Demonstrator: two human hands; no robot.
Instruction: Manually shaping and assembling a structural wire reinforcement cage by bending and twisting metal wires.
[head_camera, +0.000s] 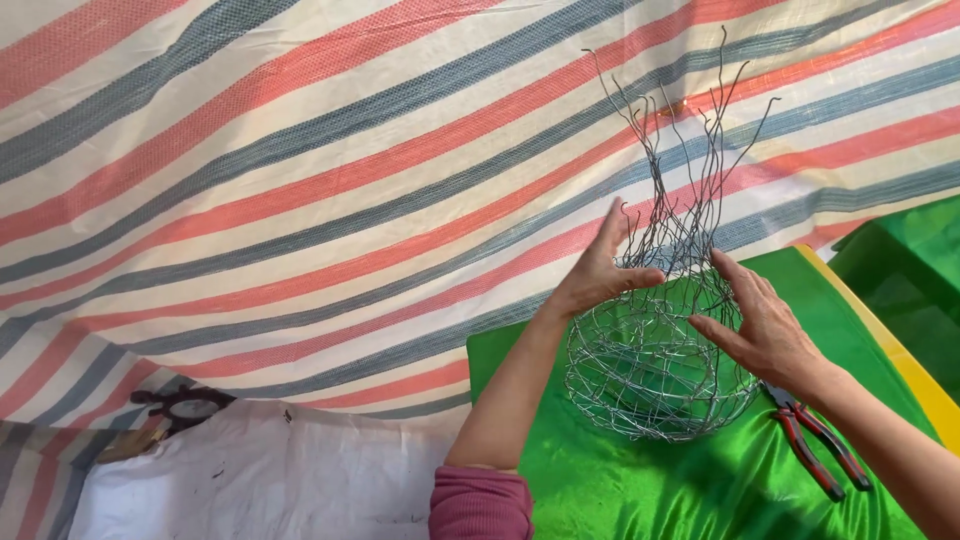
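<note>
- Head view: a rounded wire mesh basket (655, 365) is seen standing on the green satin cloth (640, 490) that covers the tabletop, near its far edge and about midway between its left and right edges.
- The upper part of the basket is unfinished; loose wire ends (680, 130) are carried upward from its narrowed neck and are spread apart at the top.
- The left hand (600, 275) is laid against the left side of the neck, its fingers (640, 277) hooked narrowly over the wires there.
- The right hand (765, 330) is pressed to the right side, fingers held straight and fairly wide, flat on the mesh rather than closed round it.
- Red-handled pliers (815, 445) are seen lying on the cloth just behind the right wrist, toward the right edge.
- The basket is judged light, springy and easily bent, with sharp wire ends; it is best taken by the woven body or neck, not by the loose ends.
- A striped tarpaulin (300, 180) is hung behind.
</note>
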